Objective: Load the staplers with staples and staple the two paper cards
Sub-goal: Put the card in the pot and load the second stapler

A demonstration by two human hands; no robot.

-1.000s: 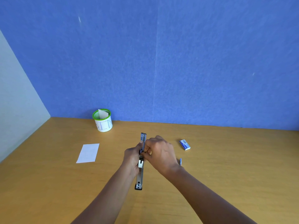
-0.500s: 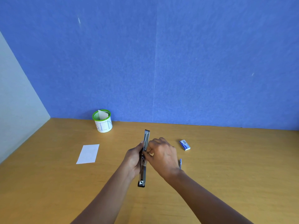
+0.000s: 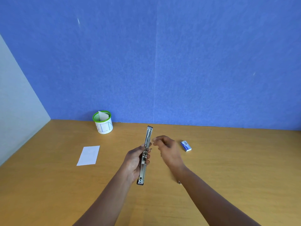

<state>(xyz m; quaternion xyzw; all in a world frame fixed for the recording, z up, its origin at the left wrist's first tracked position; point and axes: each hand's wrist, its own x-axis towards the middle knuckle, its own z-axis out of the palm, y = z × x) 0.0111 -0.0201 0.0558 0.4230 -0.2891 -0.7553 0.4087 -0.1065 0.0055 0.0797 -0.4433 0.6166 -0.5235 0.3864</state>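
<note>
While the left hand [image 3: 133, 160] has its fingers and thumb wrapped around the lower half of the stapler [image 3: 149, 136], the thing is swung fully open into one long strip, held up off the desk [image 3: 228, 160] and pointing away from the person, top half sticking out past the fingertips. The right hand [image 3: 167, 147] sits just beside it on the right, not touching, with its fingers loosely curled and nothing visible in them (it's a bit blurry tbh). The staple box [image 3: 185, 146] lies on the desk just past that hand. The white card [image 3: 88, 155] lies flat off to the left, and a green-rimmed cup [image 3: 104, 126] with a piece of paper [image 3: 103, 116] in it stands by the back wall.
</note>
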